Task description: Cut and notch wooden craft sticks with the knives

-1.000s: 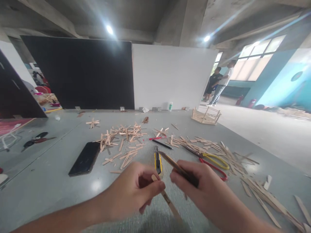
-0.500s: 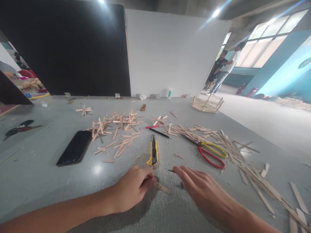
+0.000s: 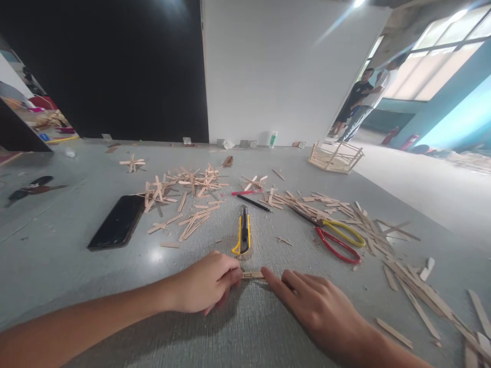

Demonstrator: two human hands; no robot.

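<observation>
A short wooden stick piece (image 3: 252, 275) lies flat on the grey floor between my hands. My left hand (image 3: 207, 283) pinches its left end with curled fingers. My right hand (image 3: 307, 301) rests flat with fingers stretched out, the index fingertip touching the stick's right end. A yellow utility knife (image 3: 242, 236) lies just beyond the stick.
Red-and-yellow scissors (image 3: 337, 239) lie to the right, a black phone (image 3: 117, 228) to the left. Heaps of wooden sticks (image 3: 184, 197) spread across the floor, more sticks (image 3: 418, 291) at the right. Red and black pens (image 3: 251, 200) lie past the knife. A stick frame (image 3: 335, 156) and two people (image 3: 364, 102) are farther back.
My hands came down from the air to the floor. The right hand let go of the stick it held and flattened. The small piece now lies between both hands.
</observation>
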